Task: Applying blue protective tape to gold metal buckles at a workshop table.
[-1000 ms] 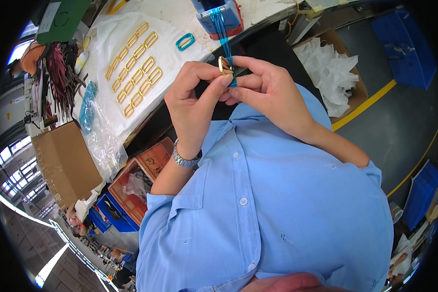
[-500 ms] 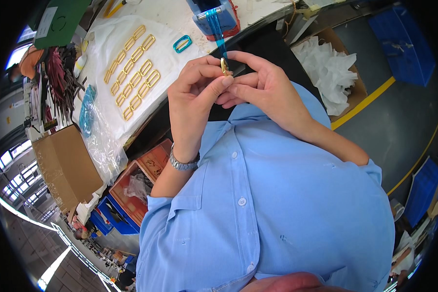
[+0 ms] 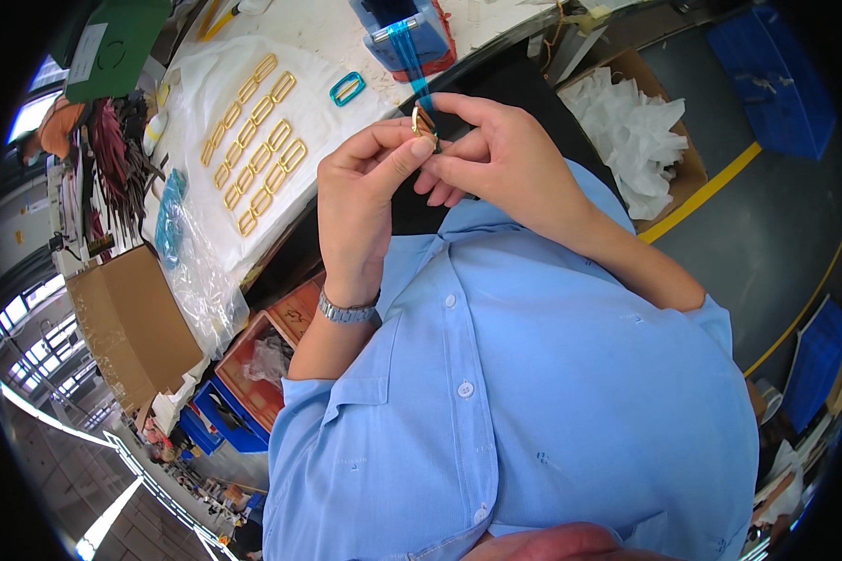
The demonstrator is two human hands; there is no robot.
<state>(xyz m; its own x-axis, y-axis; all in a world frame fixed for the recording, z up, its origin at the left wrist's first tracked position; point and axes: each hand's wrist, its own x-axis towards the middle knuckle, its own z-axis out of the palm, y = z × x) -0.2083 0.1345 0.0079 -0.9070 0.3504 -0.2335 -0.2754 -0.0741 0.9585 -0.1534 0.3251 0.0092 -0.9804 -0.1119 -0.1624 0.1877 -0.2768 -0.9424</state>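
Observation:
In front of my chest, my left hand (image 3: 365, 173) pinches a gold oval buckle (image 3: 414, 122) between thumb and fingers, its ring seen nearly edge-on. A strip of shiny blue tape (image 3: 408, 61) runs down from a blue tape dispenser (image 3: 388, 21) to the buckle. My right hand (image 3: 510, 159) is closed beside it, index finger stretched along the end of the tape; its fingertips partly hide the tape's end. Several gold buckles (image 3: 260, 166) lie in slanting rows on a white sheet at the left. Nearer the dispenser lies one blue-covered buckle (image 3: 347, 89).
A crumpled clear plastic bag (image 3: 201, 290) hangs at the table's left edge, above a cardboard box (image 3: 131, 323). Orange and blue bins (image 3: 253, 374) stand below. To the right, a carton holds white paper (image 3: 622, 140). A green box (image 3: 117, 47) is at far left.
Both hands have shifted slightly left, and the buckle has tilted so more of its ring shows. The right fingers have moved a little apart from the left ones.

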